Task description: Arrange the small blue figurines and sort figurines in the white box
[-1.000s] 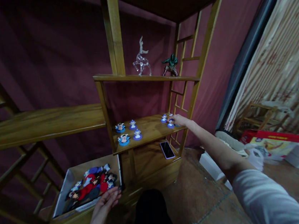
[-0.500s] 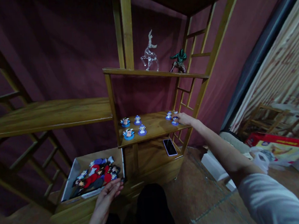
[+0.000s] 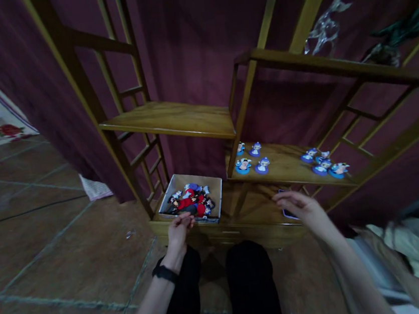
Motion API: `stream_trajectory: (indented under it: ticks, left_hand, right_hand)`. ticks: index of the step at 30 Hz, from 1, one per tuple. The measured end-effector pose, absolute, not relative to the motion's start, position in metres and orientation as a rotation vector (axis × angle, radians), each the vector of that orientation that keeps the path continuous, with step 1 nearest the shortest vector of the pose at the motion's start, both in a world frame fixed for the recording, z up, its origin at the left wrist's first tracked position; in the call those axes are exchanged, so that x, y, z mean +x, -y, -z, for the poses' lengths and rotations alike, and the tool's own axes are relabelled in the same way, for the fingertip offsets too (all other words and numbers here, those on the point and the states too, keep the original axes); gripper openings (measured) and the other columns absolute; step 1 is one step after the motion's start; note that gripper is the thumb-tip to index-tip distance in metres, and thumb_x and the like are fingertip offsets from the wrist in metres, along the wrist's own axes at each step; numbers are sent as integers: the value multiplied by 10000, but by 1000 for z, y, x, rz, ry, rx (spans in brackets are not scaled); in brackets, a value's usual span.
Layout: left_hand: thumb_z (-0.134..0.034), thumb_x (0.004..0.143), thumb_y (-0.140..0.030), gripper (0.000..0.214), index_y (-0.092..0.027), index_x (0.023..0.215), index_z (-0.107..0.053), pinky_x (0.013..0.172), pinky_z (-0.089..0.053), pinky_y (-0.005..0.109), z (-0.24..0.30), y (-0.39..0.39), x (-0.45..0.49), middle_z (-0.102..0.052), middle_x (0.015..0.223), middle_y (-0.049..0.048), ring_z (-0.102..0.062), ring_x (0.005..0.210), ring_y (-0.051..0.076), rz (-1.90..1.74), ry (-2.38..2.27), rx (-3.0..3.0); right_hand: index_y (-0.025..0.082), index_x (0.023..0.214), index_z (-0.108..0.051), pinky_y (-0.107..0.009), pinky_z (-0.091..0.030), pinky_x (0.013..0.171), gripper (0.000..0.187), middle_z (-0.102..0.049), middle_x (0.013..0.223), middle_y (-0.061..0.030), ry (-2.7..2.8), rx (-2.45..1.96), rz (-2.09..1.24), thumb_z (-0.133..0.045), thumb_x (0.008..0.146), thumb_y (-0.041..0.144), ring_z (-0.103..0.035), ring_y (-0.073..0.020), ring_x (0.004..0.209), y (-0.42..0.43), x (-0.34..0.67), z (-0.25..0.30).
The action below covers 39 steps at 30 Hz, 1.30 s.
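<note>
My left hand (image 3: 180,231) is at the front edge of a cardboard box (image 3: 218,199), its fingers curled together; anything inside them is too small or hidden to make out. Heaped in the box are small figurines (image 3: 198,198) in red, black, white and purple. My right hand (image 3: 302,209) hangs in front of the lower shelf with fingers loosely stretched and nothing visible in them. It partly covers a phone (image 3: 288,213). Above, purple-based figurines (image 3: 262,165) and blue-based figurines (image 3: 243,166) stand at the shelf's left, with a second cluster of figurines (image 3: 322,165) at its right.
The wooden shelf unit (image 3: 175,123) has upright posts and lattice sides. On a higher board stand a clear deer figure (image 3: 325,30) and a dark green figure (image 3: 396,37). Cloth and boxes (image 3: 413,250) lie on the floor at right. A dark curtain hangs behind.
My view has turned left. My right hand has come away from the right-hand figurines and down toward the phone, and a blue-based figurine now shows there. My left hand stays by the box.
</note>
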<state>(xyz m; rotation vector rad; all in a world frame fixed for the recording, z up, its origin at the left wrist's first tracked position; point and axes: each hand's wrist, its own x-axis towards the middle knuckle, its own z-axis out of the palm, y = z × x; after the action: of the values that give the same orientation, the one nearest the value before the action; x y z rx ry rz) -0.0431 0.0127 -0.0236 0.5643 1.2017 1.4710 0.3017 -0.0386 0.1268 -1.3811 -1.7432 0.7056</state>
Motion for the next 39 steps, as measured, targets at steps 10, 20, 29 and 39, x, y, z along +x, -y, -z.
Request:
stream_trajectory:
  ticks: [10,20,29,39]
  left_hand:
    - [-592,660,-36,195,-125,833,-593,621,-470,221,-9,-109,-49,-648,728,39,-607,621,93,-1625,-1080,384]
    - [-515,743,11,185,-146,826,-570,591,-471,177,5,-161,-89,-627,712,23,-607,634,74,-1482,-1022,86]
    - [-483,771,20,188,-116,846,-588,525,-486,163,-11,-168,-101,-632,695,45,-613,584,84,-1506,-866,18]
    - [-500,752,4,163,-116,818,-588,531,-488,176,-9,-164,-95,-642,686,61,-622,590,100,-1421,-896,74]
  right_hand:
    - [285,895,-644,-297,-486,777,201,-689,905,9,1877,-1429,-978,-457,820,293,-633,-172,849,-62,152,9]
    - [316,943,-609,-270,-461,775,234,-666,955,9,2004,-1753,-587,-401,856,254,-603,-160,909,-157,108,59]
    - [185,932,-623,-312,-343,900,257,-582,1035,-106,2154,-1884,-392,-435,852,341,-495,-225,1032,-150,77,64]
    - [207,824,-607,-287,-381,847,122,-619,938,-39,1879,-1836,-641,-545,753,284,-535,-174,939,-157,79,71]
